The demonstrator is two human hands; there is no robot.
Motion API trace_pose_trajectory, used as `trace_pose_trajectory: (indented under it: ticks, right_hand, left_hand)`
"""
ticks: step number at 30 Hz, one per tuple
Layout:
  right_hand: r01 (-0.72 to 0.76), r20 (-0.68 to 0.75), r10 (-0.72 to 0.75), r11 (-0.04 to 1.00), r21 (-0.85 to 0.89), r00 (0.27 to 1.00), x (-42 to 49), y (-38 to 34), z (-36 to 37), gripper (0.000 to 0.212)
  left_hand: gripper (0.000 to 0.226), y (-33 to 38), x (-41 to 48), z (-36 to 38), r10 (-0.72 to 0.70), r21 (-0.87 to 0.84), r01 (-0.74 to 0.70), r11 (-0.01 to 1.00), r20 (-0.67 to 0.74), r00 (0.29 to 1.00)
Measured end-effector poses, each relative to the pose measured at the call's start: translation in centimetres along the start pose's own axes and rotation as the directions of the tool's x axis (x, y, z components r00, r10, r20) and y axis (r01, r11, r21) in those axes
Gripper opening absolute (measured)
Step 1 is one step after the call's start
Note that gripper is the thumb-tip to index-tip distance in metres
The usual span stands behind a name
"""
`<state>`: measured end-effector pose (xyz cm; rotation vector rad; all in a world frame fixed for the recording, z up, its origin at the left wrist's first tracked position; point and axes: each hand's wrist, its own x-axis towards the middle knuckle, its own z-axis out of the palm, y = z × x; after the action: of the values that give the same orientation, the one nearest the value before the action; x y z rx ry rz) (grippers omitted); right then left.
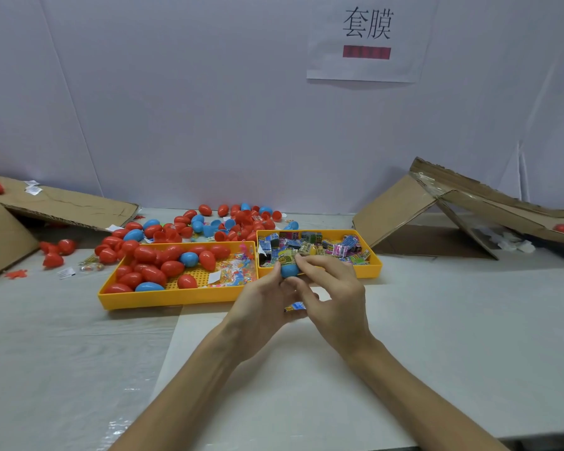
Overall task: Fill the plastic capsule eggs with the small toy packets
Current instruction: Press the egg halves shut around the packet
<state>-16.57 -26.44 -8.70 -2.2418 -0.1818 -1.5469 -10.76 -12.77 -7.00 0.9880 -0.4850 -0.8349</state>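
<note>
A pale tabletop (79, 353) with faint wood grain runs back to a white, creased wall (176, 109), which carries a paper sign (365, 37) printed with two black characters and a red bar.

At the left edge a flattened cardboard flap (66, 203) slopes down onto the tabletop. Loose eggs (209, 222), glossy red and blue plastic, some in halves, lie heaped near the wall. In front of them a long yellow tray (163, 297) with a gridded floor holds more red and blue eggs and some clear toy bags (232, 271). A smooth white sheet (290, 369) covers the near middle, and this front area is bare but for the two forearms.

Above it, the left hand (258, 304) grips a blue egg half (289, 271), fingers curled round it. A yellow packet (287, 257) stands in its mouth, and the right hand (336, 297) pinches that packet's top. A second packet (294, 306) shows between the palms; which hand holds it is unclear.

Touching the long tray's right end, a short yellow tray (368, 270) is packed with small printed packets (319, 247). Further right, a torn cardboard box (398, 209) leans like a tent.
</note>
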Motion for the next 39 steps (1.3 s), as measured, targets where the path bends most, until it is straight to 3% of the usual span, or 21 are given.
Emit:
trace_pose_trajectory:
  ticks: [17, 21, 25, 30, 36, 39]
  right_hand:
    - [0.039, 0.008, -0.039, 0.999, 0.034, 0.999, -0.11, 0.1, 0.07, 0.027]
    - [0.061, 0.023, -0.061, 0.998, 0.015, 0.998, -0.2, 0.4, 0.08, 0.025]
    - [0.086, 0.028, -0.087, 0.996, 0.009, 0.996, -0.31, 0.58, 0.18, 0.023]
    - [0.093, 0.016, -0.093, 0.996, 0.016, 0.996, -0.28, 0.46, 0.08, 0.021]
    - [-0.045, 0.039, 0.044, 0.998, 0.043, 0.998, 0.04, -0.07, 0.0, 0.033]
    - [-0.013, 0.019, 0.013, 1.0, 0.005, 1.0, 0.0, -0.04, 0.03, 0.03]
  left_hand:
    - [0.05, -0.19, 0.26, -0.12, 0.018, -0.011, -0.019, 1.0, -0.006, 1.0]
    - [0.066, 0.16, 0.4, 0.07, 0.011, 0.141, -0.006, 0.99, -0.036, 0.999]
    - [0.056, 0.14, 0.32, 0.5, 0.041, 0.237, -0.03, 0.971, -0.041, 0.998]
    - [0.055, -0.01, 0.11, 0.62, 0.038, 0.204, -0.034, 0.978, -0.015, 0.999]
    - [0.061, 0.03, 0.34, 0.26, -0.007, 0.105, 0.009, 0.994, -0.02, 1.0]
    - [0.063, -0.09, 0.5, 0.15, -0.046, 0.15, 0.053, 0.987, -0.046, 0.998]
